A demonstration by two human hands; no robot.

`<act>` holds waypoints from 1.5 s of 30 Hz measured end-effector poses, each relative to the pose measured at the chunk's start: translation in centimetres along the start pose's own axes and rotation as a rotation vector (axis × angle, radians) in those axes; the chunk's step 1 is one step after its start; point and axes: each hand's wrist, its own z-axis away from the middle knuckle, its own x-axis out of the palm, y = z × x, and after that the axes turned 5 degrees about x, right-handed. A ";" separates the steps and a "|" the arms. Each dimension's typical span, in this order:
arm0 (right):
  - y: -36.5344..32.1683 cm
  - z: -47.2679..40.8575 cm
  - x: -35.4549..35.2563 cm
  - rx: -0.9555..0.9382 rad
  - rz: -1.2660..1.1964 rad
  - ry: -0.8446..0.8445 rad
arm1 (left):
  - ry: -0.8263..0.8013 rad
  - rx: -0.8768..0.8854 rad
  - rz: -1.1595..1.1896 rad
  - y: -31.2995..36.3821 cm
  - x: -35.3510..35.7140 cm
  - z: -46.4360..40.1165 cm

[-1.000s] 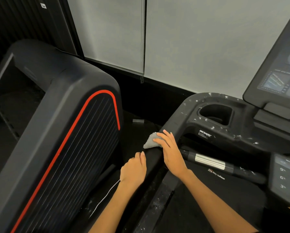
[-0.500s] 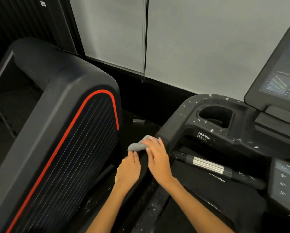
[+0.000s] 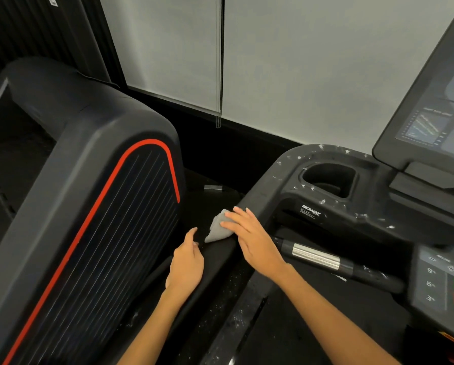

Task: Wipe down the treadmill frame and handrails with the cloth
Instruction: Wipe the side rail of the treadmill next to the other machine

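A small grey cloth (image 3: 217,229) lies on the black left handrail (image 3: 257,198) of the treadmill. My right hand (image 3: 252,238) presses flat on the cloth with its fingers straight. My left hand (image 3: 187,264) rests on the outer side of the same rail just below the cloth, thumb up near the cloth's lower corner; its fingers are hidden behind the rail. The treadmill frame (image 3: 352,214) around the cup holder is speckled with white flecks.
A neighbouring black machine with a red stripe (image 3: 94,219) stands close on the left. The treadmill console screen (image 3: 431,122) rises at the right, with a chrome-banded grip bar (image 3: 318,256) and keypad (image 3: 436,280) below it. A white wall is behind.
My right hand slid the cloth down the handrail toward me, then back up a little. My left hand shifted along the rail's outer side below it.
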 end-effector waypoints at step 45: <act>0.6 -0.9 -2.3 0.686 -0.407 0.571 | -0.276 0.453 -0.444 8.2 7.4 -10.5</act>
